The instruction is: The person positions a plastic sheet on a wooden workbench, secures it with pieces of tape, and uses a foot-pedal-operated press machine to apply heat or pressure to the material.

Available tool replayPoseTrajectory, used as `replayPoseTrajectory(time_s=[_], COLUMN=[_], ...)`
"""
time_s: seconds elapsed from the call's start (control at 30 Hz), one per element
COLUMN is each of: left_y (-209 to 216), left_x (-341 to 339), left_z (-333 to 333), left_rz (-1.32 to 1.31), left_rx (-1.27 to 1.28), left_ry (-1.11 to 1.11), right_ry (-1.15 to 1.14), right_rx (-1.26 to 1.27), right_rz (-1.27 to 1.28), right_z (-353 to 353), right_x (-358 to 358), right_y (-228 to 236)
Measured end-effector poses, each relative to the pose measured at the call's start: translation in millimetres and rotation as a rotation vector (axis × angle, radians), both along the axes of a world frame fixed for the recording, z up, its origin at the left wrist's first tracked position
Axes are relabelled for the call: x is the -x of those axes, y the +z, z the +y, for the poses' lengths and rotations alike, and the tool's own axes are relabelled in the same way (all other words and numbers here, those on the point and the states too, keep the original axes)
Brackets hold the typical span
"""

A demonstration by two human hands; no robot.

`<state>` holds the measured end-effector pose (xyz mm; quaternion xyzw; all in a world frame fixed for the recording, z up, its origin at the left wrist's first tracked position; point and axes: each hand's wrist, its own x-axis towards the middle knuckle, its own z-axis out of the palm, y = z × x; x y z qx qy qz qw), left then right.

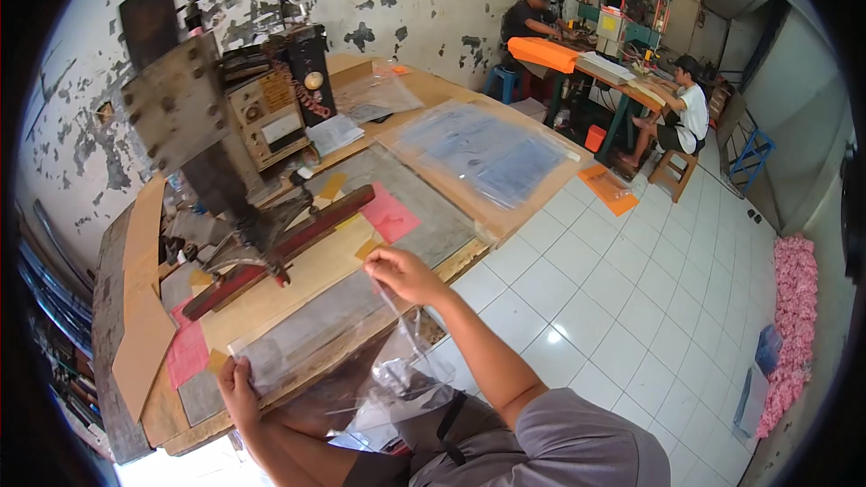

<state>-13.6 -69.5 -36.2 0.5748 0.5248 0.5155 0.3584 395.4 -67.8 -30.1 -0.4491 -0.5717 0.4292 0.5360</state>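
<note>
A clear plastic sheet [311, 332] stretches between my hands over the front edge of the press bed. My left hand [236, 388] is closed on its left corner, beside a small yellow tape piece [217, 361]. Further right, my right hand [406, 272] pinches the sheet's other end near another yellow tape piece [367, 249]. Just beyond the sheet lies a tan board [271, 293], under the long dark-red bar [289, 248] of a press machine [180, 108]. Pink sheets [391, 212] stick out at both ends of the bar. Loose clear plastic [397, 374] lies over my lap.
A stack of clear plastic sheets [487, 149] lies on a board at the table's right. A control box [271, 117] stands behind the press. Two people work at a far table [586, 72] with another machine. Pink bundles [787, 334] line the right wall.
</note>
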Motion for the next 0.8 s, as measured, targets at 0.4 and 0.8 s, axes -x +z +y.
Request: replayPoseTrajectory(time_s=[0.4,0.8], left_y=[-78,-87], left_x=[98,132], left_z=[25,42], left_rz=[-0.152,-0.05], left_rx=[-0.101,-0.009], left_ry=[0.389,0.42], right_ry=[-0.06,-0.027], right_rx=[-0.144,-0.127], right_rz=[-0.133,-0.094], right_z=[-11,-8], right_x=[-8,-13], right_y=[8,7])
